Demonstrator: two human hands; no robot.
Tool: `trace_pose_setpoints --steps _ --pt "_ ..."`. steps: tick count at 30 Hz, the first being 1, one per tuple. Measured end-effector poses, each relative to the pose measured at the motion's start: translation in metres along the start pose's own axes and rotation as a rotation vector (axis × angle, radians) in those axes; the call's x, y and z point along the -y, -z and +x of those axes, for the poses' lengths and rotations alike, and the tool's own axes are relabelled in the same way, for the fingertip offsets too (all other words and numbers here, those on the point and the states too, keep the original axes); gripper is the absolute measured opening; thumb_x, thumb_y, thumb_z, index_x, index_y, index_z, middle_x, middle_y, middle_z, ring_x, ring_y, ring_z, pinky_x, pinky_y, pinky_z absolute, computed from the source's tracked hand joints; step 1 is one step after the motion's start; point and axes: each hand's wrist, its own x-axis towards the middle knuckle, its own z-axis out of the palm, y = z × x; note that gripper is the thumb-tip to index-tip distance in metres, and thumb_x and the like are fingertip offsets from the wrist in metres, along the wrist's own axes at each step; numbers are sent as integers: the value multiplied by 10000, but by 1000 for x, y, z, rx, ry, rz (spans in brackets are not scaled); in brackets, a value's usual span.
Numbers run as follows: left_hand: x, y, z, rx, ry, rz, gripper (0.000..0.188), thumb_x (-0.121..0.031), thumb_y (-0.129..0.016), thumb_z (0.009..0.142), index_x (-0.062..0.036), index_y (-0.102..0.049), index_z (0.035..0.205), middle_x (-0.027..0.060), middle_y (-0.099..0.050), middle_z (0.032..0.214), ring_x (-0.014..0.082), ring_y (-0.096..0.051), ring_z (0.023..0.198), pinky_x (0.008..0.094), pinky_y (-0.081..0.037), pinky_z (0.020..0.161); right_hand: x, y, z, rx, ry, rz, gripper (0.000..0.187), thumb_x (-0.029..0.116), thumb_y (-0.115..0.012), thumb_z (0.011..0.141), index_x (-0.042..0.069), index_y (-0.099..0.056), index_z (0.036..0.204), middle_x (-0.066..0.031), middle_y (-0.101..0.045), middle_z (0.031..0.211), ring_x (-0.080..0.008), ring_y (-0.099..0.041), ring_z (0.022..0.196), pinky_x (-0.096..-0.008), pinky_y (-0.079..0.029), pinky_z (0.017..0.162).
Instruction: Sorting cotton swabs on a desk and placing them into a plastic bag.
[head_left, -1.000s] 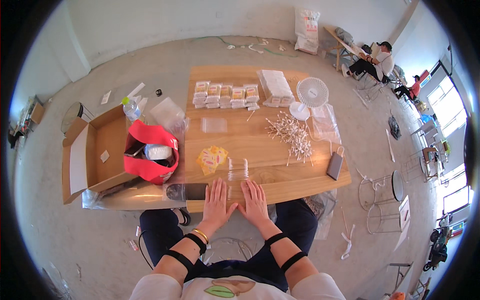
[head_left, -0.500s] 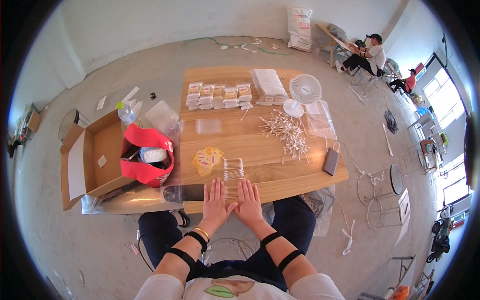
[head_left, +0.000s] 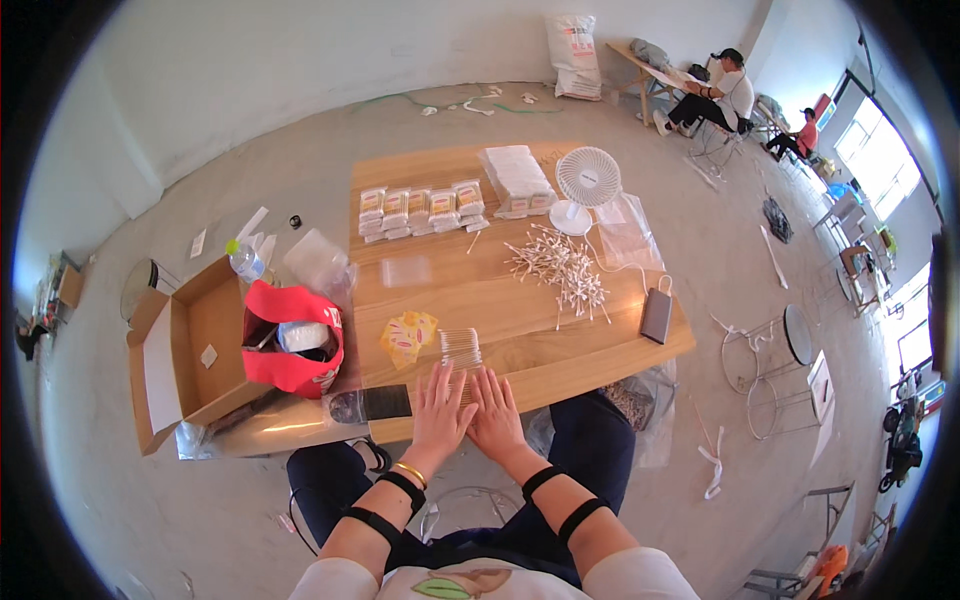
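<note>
At the table's near edge, my left hand [head_left: 438,408] and my right hand [head_left: 494,410] lie side by side, palms down with fingers stretched out. Beneath and between them runs a row of cotton swabs [head_left: 460,347], partly covered by my fingers. The swabs showing beyond the fingertips lie parallel. Yellow printed cards [head_left: 408,338] are fanned out just left of the row. A loose heap of cotton swabs [head_left: 560,268] spreads farther off to the right. Neither hand grips anything that I can see.
Filled swab packets [head_left: 420,208] and a stack of clear packaging [head_left: 517,180] stand at the back. A white fan [head_left: 588,178] is cabled to a grey power bank [head_left: 656,315]. Left are a red bag [head_left: 292,340] and an open cardboard box [head_left: 195,345]. Two people sit far right.
My hands have drawn closer together over the swab row, and their fingers are now slightly bent inward. The whole view has shifted and turned slightly.
</note>
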Motion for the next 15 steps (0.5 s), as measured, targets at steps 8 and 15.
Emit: trace_pose_setpoints --steps 8,15 --pt "5 2 17 -17 -66 155 605 -502 -425 999 -77 -499 1424 180 -315 1549 398 -206 1473 609 -122 1186 4 5 2 45 -21 -17 782 451 -500 924 -35 -314 1508 -219 -244 1602 -337 -180 1513 -488 -135 1227" --pt "2 -3 12 -36 -66 121 621 -517 -416 998 -86 -480 1440 171 -307 1560 381 -172 1490 602 -64 1199 2 3 2 -3 -13 3 778 446 -493 931 -33 -297 1513 -238 -259 1585 -359 -195 1501 -481 -141 1226"
